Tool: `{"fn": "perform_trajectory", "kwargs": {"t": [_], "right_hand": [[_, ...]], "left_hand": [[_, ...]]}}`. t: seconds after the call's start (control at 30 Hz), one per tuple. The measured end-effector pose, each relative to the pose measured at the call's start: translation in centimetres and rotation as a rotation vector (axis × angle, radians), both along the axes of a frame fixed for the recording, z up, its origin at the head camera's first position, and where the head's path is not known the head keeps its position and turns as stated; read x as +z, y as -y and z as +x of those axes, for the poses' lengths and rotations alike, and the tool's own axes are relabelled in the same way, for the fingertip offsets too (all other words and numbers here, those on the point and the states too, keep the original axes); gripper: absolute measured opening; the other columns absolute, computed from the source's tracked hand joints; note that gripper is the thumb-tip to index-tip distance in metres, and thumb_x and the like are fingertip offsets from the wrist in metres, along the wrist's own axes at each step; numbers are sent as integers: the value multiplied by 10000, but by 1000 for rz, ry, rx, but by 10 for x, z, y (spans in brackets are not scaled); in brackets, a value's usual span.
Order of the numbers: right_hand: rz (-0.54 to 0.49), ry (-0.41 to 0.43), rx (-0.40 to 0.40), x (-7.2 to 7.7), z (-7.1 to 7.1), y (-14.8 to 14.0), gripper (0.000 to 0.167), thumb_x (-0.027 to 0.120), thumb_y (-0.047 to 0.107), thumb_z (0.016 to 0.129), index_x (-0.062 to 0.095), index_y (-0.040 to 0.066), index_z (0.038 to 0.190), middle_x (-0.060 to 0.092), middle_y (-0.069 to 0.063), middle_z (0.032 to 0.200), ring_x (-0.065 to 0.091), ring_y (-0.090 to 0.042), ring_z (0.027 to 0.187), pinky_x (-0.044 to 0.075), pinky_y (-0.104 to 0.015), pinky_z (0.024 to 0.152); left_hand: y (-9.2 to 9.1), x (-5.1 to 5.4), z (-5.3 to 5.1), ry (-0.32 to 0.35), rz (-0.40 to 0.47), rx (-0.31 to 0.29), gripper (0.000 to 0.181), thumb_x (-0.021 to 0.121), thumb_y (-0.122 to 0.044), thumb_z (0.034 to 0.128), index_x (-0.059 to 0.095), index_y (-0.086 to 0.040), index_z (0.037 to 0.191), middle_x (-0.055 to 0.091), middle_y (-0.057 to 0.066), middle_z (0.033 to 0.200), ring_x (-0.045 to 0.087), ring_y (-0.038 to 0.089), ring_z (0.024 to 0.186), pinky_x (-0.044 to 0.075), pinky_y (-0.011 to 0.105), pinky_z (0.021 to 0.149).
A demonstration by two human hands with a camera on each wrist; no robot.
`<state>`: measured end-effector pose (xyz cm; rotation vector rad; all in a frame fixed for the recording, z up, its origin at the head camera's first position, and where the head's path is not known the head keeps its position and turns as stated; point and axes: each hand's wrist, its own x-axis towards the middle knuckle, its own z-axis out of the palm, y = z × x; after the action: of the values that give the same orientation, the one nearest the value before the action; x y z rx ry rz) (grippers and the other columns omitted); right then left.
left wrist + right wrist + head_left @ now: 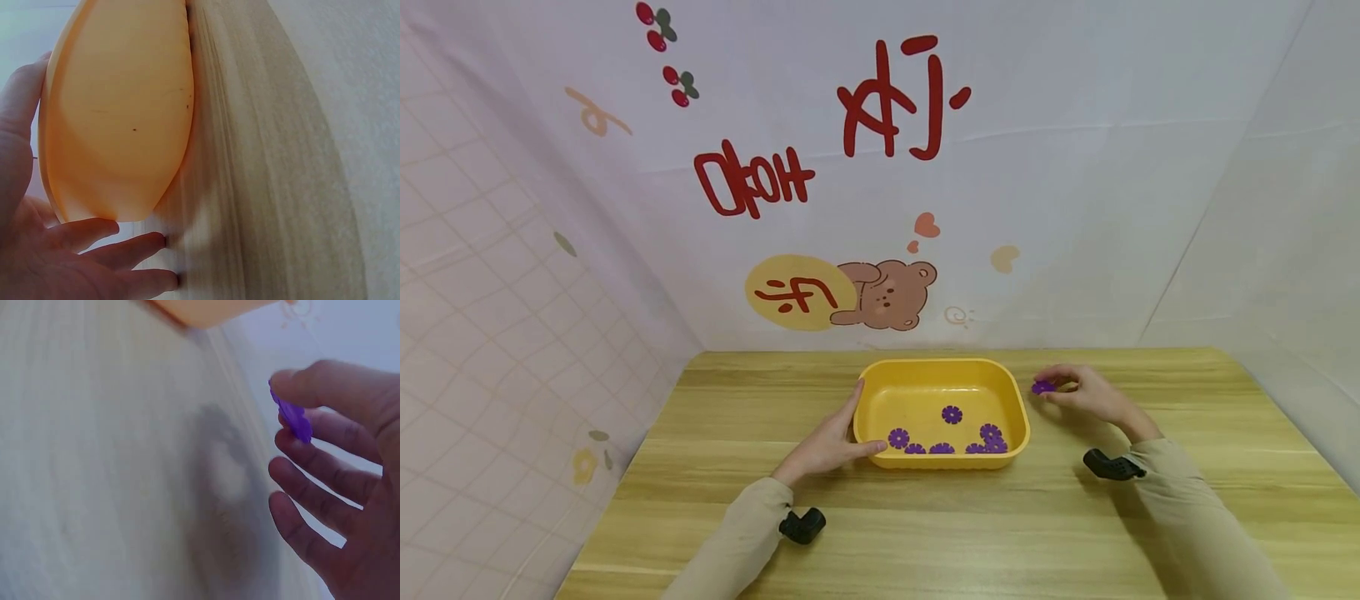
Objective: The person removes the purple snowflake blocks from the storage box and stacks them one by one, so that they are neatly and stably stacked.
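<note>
A yellow tray [942, 462] stands on the table with several purple notched discs [952, 415] lying inside it. The left hand [823, 446] rests against the tray's left end, its thumb along the near rim and its fingers spread; the left wrist view shows this hand [75, 250] beside the orange-looking tray wall [125, 112]. To the right of the tray, the right hand [1093, 396] pinches one purple disc [1042, 387]. In the right wrist view the disc [295, 419] is between the thumb and fingertips of the hand [350, 462], raised off the table.
The wooden table [1000, 533] runs back to a white cloth wall [1075, 208] with printed red characters and a bear [891, 296]. A black wrist-worn piece sits at each cuff, one left [802, 526] and one right [1112, 466].
</note>
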<state>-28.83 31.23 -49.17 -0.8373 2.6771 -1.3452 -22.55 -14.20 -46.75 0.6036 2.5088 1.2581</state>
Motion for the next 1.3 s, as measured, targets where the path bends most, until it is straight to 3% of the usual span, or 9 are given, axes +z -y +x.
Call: {"fn": "perform_trajectory", "kwargs": {"t": [0.3, 0.7, 1.1, 1.3], "right_hand": [[31, 92, -115, -11, 1, -12, 293, 694, 82, 894, 637, -93, 1122, 678, -184, 1037, 636, -220, 943, 487, -199, 812], [21, 181, -209, -10, 3, -22, 366, 689, 87, 897, 604, -118, 1188, 661, -218, 1040, 589, -192, 862, 467, -215, 702], [7, 152, -201, -11, 5, -24, 369, 684, 31, 882, 590, -136, 1197, 658, -219, 1000, 530, -140, 791, 431, -214, 630], [5, 120, -176, -3, 6, -21, 377, 668, 18, 892, 565, -157, 1209, 658, -266, 1044, 614, -218, 886, 471, -204, 699]], "left_hand": [[0, 0, 0, 1, 0, -6, 1064, 740, -355, 864, -30, -108, 1555, 109, 150, 1585, 197, 312, 1421, 180, 448, 1135], [0, 1, 0, -1, 1, -6, 1061, 743, -333, 866, -31, -106, 1555, 101, 144, 1586, 185, 308, 1424, 168, 444, 1138], [-1, 1, 0, -6, -10, -2, 1052, 735, -353, 869, -19, -96, 1556, 121, 163, 1582, 194, 322, 1421, 174, 456, 1136], [-1, 3, 2, -8, 2, -2, 1039, 736, -322, 873, -11, -86, 1556, 118, 172, 1582, 186, 335, 1421, 170, 467, 1134]]}}
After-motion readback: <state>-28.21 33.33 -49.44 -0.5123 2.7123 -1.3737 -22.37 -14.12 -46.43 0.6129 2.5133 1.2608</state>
